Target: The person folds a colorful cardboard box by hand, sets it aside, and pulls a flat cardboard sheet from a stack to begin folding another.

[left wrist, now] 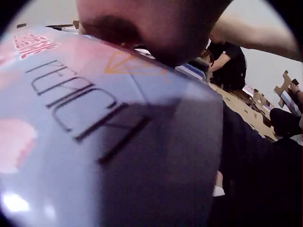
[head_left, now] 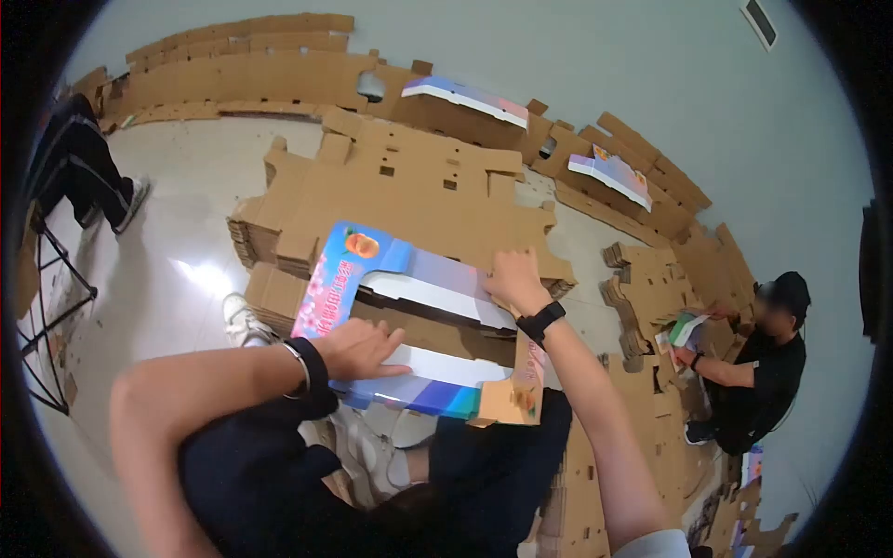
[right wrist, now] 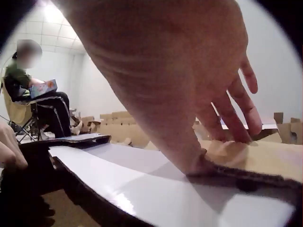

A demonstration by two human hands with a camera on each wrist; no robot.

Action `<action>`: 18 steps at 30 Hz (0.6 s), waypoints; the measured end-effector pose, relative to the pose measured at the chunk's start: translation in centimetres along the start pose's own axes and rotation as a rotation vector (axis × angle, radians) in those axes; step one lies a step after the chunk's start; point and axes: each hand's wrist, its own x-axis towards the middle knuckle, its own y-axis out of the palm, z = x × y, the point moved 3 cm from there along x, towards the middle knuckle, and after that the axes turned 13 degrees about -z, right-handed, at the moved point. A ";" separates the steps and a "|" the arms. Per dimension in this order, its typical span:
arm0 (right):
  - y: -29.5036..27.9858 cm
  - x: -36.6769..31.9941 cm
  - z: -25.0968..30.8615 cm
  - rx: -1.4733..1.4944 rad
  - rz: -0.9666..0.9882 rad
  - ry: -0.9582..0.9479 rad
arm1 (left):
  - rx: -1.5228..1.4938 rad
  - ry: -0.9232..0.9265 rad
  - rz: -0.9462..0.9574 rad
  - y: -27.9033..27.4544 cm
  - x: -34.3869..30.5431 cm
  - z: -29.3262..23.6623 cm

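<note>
A printed cardboard box (head_left: 321, 293) with a long opening lies across the wearer's lap, blue and pink outside with white inner flaps. My left hand (head_left: 358, 350) rests on its near left part, thumb stretched along the near white flap (head_left: 446, 365). On the far side, my right hand (head_left: 516, 279) presses at the edge by the far flap; the right wrist view shows the fingers (right wrist: 236, 111) spread and fairly straight over that edge. In the left wrist view the left hand (left wrist: 151, 23) is dark and blurred above the printed panel (left wrist: 61, 118), its fingertips hidden.
Flat brown cardboard (head_left: 409, 186) lies stacked beyond the box. More cardboard, with printed pieces (head_left: 470, 100), lines the wall. A person in black (head_left: 758, 372) handles a printed piece at right; another person's legs (head_left: 88, 177) and a folding chair frame (head_left: 56, 316) are at left.
</note>
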 end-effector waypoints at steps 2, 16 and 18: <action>-0.3 -1.4 -0.6 0.064 0.105 0.092 | -0.014 0.076 0.039 0.1 0.2 -0.4; -1.5 -1.9 0.9 0.409 0.014 -0.122 | -0.024 0.129 0.103 -0.8 0.4 -1.4; -1.5 -0.4 4.9 0.676 -0.106 -0.058 | -0.035 0.140 0.104 -0.6 0.4 -1.2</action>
